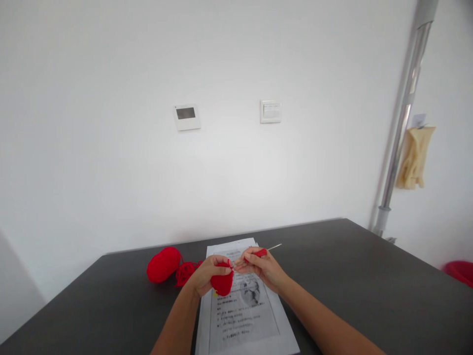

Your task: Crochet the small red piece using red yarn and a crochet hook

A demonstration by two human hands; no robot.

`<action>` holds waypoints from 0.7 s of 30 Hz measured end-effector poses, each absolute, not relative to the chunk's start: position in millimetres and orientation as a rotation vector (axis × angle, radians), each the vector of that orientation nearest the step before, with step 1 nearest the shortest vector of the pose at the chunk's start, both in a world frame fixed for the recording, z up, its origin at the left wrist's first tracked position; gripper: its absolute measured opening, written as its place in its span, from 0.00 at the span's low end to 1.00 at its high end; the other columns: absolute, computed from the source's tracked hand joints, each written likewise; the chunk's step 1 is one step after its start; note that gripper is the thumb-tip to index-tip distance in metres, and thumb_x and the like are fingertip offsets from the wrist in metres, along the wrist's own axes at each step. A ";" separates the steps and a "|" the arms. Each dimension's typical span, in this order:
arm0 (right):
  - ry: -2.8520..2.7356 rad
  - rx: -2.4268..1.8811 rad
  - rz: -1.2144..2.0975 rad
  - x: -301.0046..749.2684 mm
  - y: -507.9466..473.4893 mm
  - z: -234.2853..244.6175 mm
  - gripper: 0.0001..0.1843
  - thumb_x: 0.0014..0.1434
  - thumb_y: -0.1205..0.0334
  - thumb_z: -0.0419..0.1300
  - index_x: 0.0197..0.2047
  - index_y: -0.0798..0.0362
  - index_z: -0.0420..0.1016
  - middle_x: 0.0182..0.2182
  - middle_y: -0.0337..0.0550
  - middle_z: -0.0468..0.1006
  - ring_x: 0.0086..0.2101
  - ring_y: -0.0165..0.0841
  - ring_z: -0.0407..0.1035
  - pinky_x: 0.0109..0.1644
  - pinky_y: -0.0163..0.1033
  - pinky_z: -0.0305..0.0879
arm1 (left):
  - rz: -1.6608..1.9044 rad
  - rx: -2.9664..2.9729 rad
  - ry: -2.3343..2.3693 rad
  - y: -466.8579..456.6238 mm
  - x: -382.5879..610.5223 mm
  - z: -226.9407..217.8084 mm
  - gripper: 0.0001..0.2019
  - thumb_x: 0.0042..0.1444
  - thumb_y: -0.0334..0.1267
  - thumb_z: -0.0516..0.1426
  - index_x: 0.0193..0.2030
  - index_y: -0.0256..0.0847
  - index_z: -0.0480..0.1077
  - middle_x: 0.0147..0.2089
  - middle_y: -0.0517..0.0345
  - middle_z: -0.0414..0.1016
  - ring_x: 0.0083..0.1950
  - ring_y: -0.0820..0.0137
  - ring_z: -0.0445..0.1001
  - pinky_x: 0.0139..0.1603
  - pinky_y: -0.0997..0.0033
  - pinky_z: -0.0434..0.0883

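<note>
My left hand (211, 272) is closed on a red crochet piece (222, 282), pinching its upper edge between thumb and fingers. My right hand (263, 266) grips a crochet hook (261, 253) with a red handle; a thin metal end sticks out at the upper right. The hook's other end meets the edge of the red piece, where the fingertips of both hands come close together. A loop of red yarn rises by my left fingers. To the left, a red yarn ball (163, 265) lies on the table beside a looser tangle of red yarn (185, 272).
Printed sheets (244, 320) with text and a picture lie under my hands on the dark table (343, 276). A white wall with a switch (271, 112) and a small panel (187, 118) stands behind. A metal pipe (406, 103) runs up at the right, near a hanging yellowish cloth (416, 158).
</note>
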State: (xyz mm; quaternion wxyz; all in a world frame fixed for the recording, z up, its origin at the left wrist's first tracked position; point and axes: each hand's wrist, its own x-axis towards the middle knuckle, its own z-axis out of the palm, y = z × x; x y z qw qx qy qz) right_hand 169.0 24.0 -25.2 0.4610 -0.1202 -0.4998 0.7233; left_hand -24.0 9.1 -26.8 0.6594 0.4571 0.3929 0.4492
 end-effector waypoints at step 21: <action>-1.941 -0.284 0.635 176.1 24.6 -24.2 0.07 0.59 0.63 0.56 0.37 0.52 0.75 0.39 0.47 0.77 0.40 0.35 0.69 0.46 0.41 0.65 | 1.139 0.897 0.819 10.5 -7.1 -31.1 0.13 0.33 0.33 0.69 0.26 0.32 0.72 0.21 0.56 0.72 0.20 0.76 0.67 0.23 0.77 0.60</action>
